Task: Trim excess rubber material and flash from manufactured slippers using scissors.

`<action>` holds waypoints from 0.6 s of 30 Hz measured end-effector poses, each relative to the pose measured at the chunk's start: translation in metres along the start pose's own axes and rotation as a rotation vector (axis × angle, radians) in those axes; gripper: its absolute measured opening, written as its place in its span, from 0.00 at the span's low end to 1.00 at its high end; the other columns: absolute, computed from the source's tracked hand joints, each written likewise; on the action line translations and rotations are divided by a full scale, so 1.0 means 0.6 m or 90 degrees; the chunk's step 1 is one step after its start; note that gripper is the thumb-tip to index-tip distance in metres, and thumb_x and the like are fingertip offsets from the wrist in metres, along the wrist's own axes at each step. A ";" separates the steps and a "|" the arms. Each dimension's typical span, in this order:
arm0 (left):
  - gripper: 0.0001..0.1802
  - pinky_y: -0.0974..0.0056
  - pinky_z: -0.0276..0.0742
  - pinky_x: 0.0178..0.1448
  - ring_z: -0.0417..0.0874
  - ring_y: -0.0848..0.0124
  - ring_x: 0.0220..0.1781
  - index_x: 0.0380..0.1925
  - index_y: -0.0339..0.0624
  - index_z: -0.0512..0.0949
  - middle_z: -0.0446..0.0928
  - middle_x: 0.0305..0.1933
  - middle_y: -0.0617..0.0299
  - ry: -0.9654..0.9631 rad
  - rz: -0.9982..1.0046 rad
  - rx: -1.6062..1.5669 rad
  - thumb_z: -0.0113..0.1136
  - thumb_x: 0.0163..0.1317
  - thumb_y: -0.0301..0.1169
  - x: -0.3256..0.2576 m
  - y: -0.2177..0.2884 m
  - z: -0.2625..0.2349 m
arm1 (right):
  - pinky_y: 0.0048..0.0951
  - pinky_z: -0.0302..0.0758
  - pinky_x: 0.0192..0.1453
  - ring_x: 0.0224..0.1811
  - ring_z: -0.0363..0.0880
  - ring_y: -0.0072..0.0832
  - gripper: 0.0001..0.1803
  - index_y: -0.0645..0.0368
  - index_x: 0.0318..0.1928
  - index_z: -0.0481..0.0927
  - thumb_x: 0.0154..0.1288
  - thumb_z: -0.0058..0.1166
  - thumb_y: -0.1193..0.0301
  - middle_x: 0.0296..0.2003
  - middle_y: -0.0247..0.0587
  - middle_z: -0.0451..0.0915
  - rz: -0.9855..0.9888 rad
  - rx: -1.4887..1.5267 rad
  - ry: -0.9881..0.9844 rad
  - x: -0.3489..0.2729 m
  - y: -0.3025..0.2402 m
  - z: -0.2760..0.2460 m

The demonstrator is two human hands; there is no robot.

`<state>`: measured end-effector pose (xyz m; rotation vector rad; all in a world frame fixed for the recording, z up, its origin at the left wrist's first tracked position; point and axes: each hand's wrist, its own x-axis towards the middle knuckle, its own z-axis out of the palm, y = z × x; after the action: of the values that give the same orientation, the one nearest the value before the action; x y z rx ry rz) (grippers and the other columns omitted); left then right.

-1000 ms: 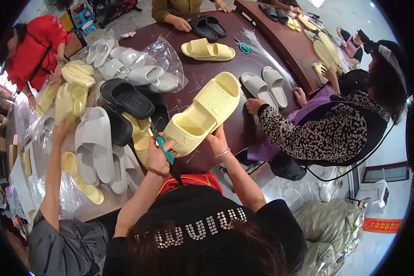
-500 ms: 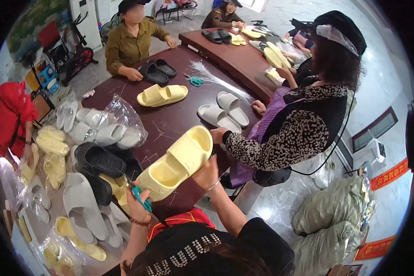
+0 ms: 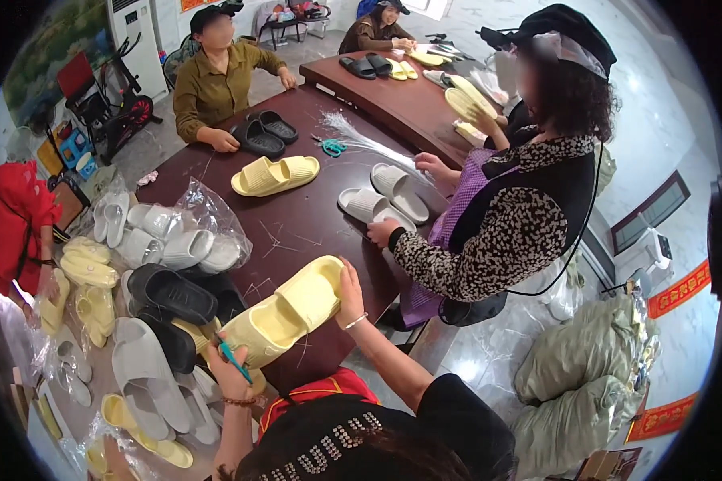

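dark brown tables (image 3: pixel 297 232) filled a tiled workroom, and slippers lay all over them; only the head view showed the scene, looking down over the person's own dark hair and black top

the pale yellow slipper (image 3: pixel 285 313) sat at the near edge of the table, toe end toward the left hand (image 3: pixel 229 373) and heel end toward the right hand (image 3: pixel 349 293). the right hand was clasped over the heel rim, seemingly to keep the slipper steady and raised a little off the wood. the left hand was closed around small teal snips (image 3: pixel 234 361), blades pointing up at the toe end, probably so stray bits could be trimmed there

just to the left lay a heap of black slippers (image 3: pixel 173 293), grey slippers (image 3: pixel 141 365) and more yellow ones, some in a clear plastic bag (image 3: pixel 197 232), near enough to reach from the seat

across the table a person in a spotted top rested a hand beside a pair of grey slippers (image 3: pixel 381 196); another yellow pair (image 3: pixel 274 175) lay mid-table, and teal scissors (image 3: pixel 331 147) lay by a bundle of thin clear strands (image 3: pixel 369 140)
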<state>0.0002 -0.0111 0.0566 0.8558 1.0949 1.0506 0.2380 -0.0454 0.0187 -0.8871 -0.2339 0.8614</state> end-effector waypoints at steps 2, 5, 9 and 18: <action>0.24 0.67 0.75 0.35 0.74 0.71 0.38 0.44 0.46 0.64 0.68 0.41 0.62 -0.001 -0.054 0.058 0.53 0.45 0.16 -0.012 0.001 0.015 | 0.26 0.66 0.52 0.49 0.67 0.26 0.23 0.60 0.55 0.58 0.63 0.41 0.62 0.47 0.39 0.68 0.042 0.082 0.074 -0.003 0.029 -0.016; 0.23 0.64 0.76 0.36 0.74 0.67 0.40 0.44 0.47 0.63 0.68 0.42 0.60 -0.029 -0.120 -0.122 0.52 0.47 0.17 -0.015 -0.060 0.037 | 0.26 0.65 0.52 0.50 0.66 0.26 0.24 0.62 0.53 0.59 0.62 0.44 0.60 0.46 0.40 0.68 0.027 -0.030 0.118 -0.048 0.095 0.002; 0.22 0.60 0.77 0.37 0.74 0.63 0.42 0.45 0.49 0.61 0.67 0.45 0.58 -0.083 -0.195 -0.248 0.51 0.49 0.19 -0.020 -0.061 0.055 | 0.27 0.65 0.51 0.49 0.66 0.29 0.25 0.62 0.50 0.60 0.58 0.47 0.59 0.45 0.40 0.68 0.034 -0.156 0.081 -0.092 0.130 -0.011; 0.24 0.58 0.77 0.34 0.77 0.60 0.35 0.47 0.50 0.60 0.72 0.37 0.51 -0.254 -0.421 -0.048 0.52 0.50 0.23 -0.039 -0.075 0.012 | 0.34 0.68 0.51 0.44 0.73 0.33 0.21 0.59 0.46 0.69 0.52 0.43 0.63 0.42 0.43 0.74 0.409 0.013 0.097 -0.028 0.146 -0.147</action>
<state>0.0152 -0.0469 0.0234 0.5451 0.8931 0.3452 0.2229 -0.0804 -0.1012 -1.0203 0.2083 1.3777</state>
